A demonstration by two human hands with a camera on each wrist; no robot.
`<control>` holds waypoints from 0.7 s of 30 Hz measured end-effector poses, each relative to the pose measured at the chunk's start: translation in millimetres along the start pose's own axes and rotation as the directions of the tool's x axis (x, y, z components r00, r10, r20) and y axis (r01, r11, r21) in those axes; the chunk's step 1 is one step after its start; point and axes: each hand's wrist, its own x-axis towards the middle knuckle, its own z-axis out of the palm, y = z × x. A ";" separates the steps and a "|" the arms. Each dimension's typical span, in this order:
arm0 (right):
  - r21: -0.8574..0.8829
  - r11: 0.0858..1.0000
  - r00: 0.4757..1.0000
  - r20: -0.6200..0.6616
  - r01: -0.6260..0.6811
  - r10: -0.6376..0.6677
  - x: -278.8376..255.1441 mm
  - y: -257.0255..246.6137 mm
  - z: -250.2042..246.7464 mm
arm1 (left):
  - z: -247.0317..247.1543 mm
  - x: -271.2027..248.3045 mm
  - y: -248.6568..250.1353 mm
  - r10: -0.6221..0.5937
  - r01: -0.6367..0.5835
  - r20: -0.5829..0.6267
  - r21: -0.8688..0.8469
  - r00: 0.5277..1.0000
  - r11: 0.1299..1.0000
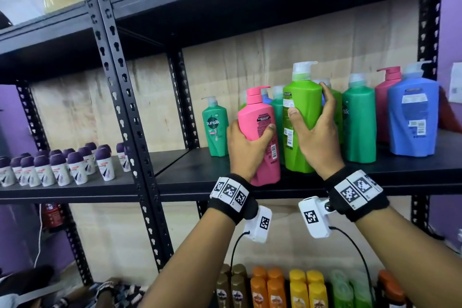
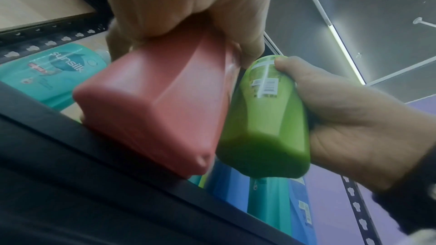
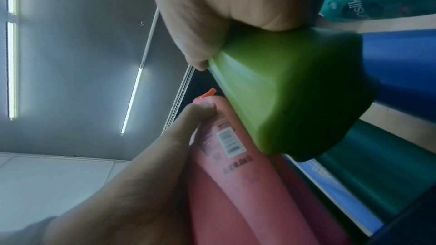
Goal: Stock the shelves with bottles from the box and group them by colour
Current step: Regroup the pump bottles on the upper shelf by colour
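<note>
My left hand (image 1: 246,140) grips a pink pump bottle (image 1: 262,130) near the front edge of the black shelf (image 1: 200,177); the left wrist view shows the pink bottle (image 2: 155,111) tilted, its base at the shelf lip. My right hand (image 1: 317,130) grips a lime green pump bottle (image 1: 301,117) just right of it, thumb on the back label. In the right wrist view the lime green bottle (image 3: 290,96) is lifted beside the pink bottle (image 3: 235,183). Behind stand teal green, blue and pink bottles, partly hidden.
A small teal green bottle (image 1: 215,127) stands left of the pink one. A teal green bottle (image 1: 358,117), a pink one (image 1: 385,97) and a blue bottle (image 1: 412,117) stand to the right. Purple-capped roll-ons (image 1: 57,167) fill the left bay. Orange and yellow bottles (image 1: 287,287) sit below.
</note>
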 end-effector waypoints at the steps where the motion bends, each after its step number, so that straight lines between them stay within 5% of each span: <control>1: -0.016 1.000 1.000 0.000 0.016 -0.016 0.4 0.2 -2.0 | 1.4 2.2 0.0 -0.005 0.005 -0.004 0.014 1.000 1.000; 21: -0.049 0.999 1.000 -0.001 -0.022 0.022 14.1 -3.7 -26.5 | 6.6 36.7 -28.6 -0.084 0.081 0.117 0.030 0.990 0.996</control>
